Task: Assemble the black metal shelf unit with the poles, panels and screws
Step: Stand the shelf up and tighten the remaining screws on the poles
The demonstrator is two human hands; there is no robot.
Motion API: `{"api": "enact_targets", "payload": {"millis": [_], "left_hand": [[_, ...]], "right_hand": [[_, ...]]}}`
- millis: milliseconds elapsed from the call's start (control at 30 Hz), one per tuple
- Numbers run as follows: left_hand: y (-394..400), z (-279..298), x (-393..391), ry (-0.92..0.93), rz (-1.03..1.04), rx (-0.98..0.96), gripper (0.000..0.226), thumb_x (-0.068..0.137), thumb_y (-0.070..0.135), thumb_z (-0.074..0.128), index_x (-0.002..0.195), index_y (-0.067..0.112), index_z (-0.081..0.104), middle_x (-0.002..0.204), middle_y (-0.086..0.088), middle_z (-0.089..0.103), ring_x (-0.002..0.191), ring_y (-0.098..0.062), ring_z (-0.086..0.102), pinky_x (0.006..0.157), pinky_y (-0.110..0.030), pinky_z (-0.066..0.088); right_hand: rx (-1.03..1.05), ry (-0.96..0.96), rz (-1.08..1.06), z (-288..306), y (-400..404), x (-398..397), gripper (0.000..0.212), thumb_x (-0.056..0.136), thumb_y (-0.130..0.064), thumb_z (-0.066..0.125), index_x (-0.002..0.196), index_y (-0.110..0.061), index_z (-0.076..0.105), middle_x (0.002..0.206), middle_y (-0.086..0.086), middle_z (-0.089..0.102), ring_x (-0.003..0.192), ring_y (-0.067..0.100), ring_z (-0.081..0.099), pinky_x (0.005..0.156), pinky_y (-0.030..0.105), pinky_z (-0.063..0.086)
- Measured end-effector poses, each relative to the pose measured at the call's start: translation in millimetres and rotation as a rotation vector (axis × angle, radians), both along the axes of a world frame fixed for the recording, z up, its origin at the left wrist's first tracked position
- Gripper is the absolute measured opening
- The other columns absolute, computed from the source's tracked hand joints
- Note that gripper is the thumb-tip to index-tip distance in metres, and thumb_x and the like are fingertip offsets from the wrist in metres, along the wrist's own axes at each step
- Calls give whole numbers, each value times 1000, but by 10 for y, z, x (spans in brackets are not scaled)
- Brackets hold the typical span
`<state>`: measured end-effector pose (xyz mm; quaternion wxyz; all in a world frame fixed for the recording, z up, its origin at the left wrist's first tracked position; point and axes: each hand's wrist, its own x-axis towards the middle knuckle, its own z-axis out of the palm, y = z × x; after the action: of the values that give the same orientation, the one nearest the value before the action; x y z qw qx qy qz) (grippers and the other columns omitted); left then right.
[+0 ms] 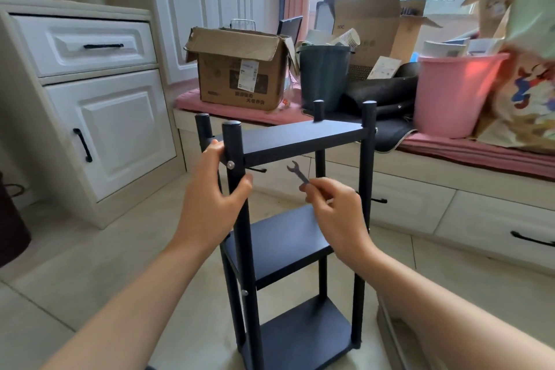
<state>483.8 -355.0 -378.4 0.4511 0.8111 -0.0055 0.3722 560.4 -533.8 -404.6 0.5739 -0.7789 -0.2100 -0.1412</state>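
The black metal shelf unit (300, 135) stands upright on the tiled floor with three panels fixed between its poles. My left hand (210, 201) grips the near left pole (232, 141) just under the top panel, beside a silver screw (230, 164) in that pole. My right hand (336, 213) pinches a small flat wrench (297, 173) by its handle, its open jaw pointing up and left, in the air below the top panel. The wrench touches neither the screw nor the shelf. A second screw (245, 292) shows lower on the near left pole.
A white cabinet (99, 117) stands at the left. Behind the shelf, a window bench with a pink cushion (468, 150) carries a cardboard box (240, 66), a dark bin (324, 75), a pink bucket (453, 93) and bags. A flat box (396, 336) lies at the right on the floor.
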Motion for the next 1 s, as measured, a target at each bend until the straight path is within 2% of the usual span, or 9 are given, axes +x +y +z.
{"api": "enact_targets", "payload": {"millis": [67,233,400,500,700,767,867,933,1000], "left_hand": [[-35,-9,-1,8,27,-3,41,91,20,71,114,44,48,123,12,59,126,-12,52,108,-39,42],[-99,-29,34,25,99,8,53,87,21,77,126,38,45,124,6,59,120,-20,55,103,-46,46],[-97,-32,59,35,93,0,49,89,19,76,128,30,48,122,7,61,116,-14,56,98,-31,45],[-88,-30,68,35,72,-15,47,89,18,75,126,30,48,116,10,63,108,-4,58,88,-14,42],[-44,-35,55,46,25,-20,46,89,12,74,125,27,48,109,17,63,99,9,58,83,-4,41],[15,-20,58,56,0,-28,48,89,11,73,126,27,48,109,21,63,104,7,59,87,-6,41],[163,-5,95,80,5,-22,49,89,16,74,127,31,48,116,24,62,115,3,57,97,-20,42],[256,-10,113,81,46,-13,49,89,19,74,126,36,47,117,34,58,115,15,51,97,-13,38],[324,-13,128,77,121,4,53,89,21,74,132,35,46,115,38,52,108,21,47,94,-3,32]], "right_hand": [[27,69,-46,24,-190,45,18,96,-11,58,87,-17,72,81,7,70,73,24,60,64,36,47],[191,275,-185,-19,-545,289,25,94,-7,55,76,-17,69,74,-1,65,71,16,54,70,34,41],[299,370,-361,-115,-774,542,26,101,-13,48,78,-16,62,78,2,59,74,18,52,56,27,44],[346,454,-437,-206,-832,685,30,102,-14,45,76,-18,59,83,-2,60,87,18,56,77,33,48],[392,531,-398,-249,-819,770,29,103,-17,45,78,-20,58,91,0,64,99,20,62,93,40,48],[417,539,-342,-253,-779,772,27,102,-17,47,78,-20,59,91,1,65,95,18,61,89,37,47],[472,588,-264,-235,-731,773,28,102,-16,47,77,-19,59,88,1,63,84,16,58,78,31,43],[549,629,-231,-201,-711,747,31,104,-14,42,76,-18,53,86,2,61,78,15,58,71,29,41],[555,660,-225,-196,-701,712,32,105,-15,37,75,-18,49,89,3,64,82,16,62,74,32,44]]}}
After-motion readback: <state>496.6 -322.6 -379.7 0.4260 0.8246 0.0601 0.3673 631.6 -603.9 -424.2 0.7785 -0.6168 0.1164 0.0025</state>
